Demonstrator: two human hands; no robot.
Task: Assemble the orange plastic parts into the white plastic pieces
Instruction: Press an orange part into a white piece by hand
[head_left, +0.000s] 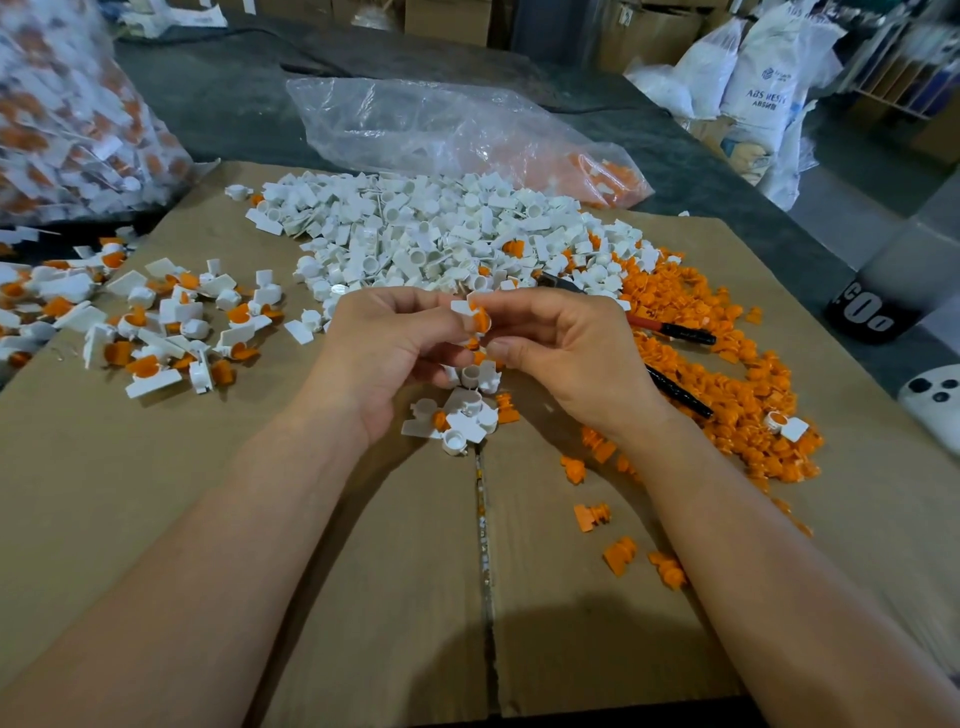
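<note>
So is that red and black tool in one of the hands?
No, the tool lies on the cardboard beyond the right hand, which pinches an orange part.

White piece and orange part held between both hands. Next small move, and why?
Probably press the orange part fully into the white piece. The left hand pinches the white piece, the right hand the orange part, touching above the cardboard, and much orange shows outside the white, so it looks unseated.

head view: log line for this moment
left hand: pinches white piece | right hand: pinches orange part | state: parts touching, seating unclear
</note>
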